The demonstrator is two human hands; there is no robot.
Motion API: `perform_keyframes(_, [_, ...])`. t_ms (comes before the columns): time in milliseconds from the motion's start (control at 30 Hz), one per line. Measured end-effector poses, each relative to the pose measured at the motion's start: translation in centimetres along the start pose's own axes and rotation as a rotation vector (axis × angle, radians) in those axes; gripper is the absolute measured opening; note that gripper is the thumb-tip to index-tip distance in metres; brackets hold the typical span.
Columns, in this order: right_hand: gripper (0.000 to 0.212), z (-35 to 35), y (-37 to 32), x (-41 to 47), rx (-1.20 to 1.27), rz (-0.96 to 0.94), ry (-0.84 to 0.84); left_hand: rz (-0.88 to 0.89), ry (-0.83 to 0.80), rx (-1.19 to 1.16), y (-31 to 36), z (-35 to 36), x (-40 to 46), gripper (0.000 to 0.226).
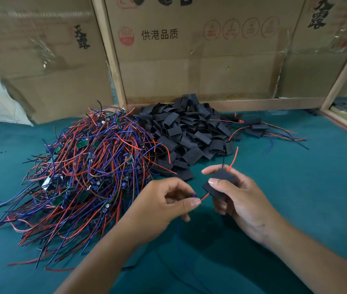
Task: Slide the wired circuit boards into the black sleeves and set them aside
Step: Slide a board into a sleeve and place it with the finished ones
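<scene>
My right hand (239, 200) grips a black sleeve (221, 181) above the green table, thumb on top. A red wire (233, 159) and a thin black wire stick out of its far end. From its near end a red wire (204, 196) runs to my left hand (166, 204), which pinches the wire ends between thumb and fingers. The board itself is hidden inside the sleeve. A big tangle of wired circuit boards (88, 166) lies to the left, and a heap of empty black sleeves (187, 132) lies behind my hands.
A few sleeved boards with trailing wires (261, 129) lie at the back right. Cardboard panels in a wooden frame (189, 66) wall off the back. The green table surface (306, 187) stretches to the right and toward me.
</scene>
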State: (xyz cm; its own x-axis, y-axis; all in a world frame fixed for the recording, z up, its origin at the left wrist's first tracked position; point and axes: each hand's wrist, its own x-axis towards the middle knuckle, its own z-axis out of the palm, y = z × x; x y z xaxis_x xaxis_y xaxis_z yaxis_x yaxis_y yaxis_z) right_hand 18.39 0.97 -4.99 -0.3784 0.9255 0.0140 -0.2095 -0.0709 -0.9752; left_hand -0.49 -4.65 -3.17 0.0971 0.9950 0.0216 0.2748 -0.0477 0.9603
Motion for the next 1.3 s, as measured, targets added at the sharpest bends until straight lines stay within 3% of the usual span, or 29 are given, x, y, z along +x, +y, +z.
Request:
perform_keyframes(200, [0.026, 0.0, -0.6, -0.3, 0.258, 0.027, -0.181, -0.006, 0.085, -0.274, 0.1, 1.0, 0.0, 0.017])
perform_keyframes(367, [0.041, -0.8, -1.3, -0.4, 0.270, -0.071, -0.292, -0.025, 0.095, -0.407, 0.4, 0.6, 0.0, 0.032])
perform_keyframes(533, [0.055, -0.9, -1.5, -0.2, 0.105, -0.124, -0.272, -0.012, 0.081, -0.455, 0.6, 0.4, -0.2, 0.026])
perform_keyframes(1300, [0.054, -0.5, -1.0, -0.3, 0.229, -0.065, -0.217, 0.145, 0.114, -0.509, 0.3, 0.4, -0.2, 0.016])
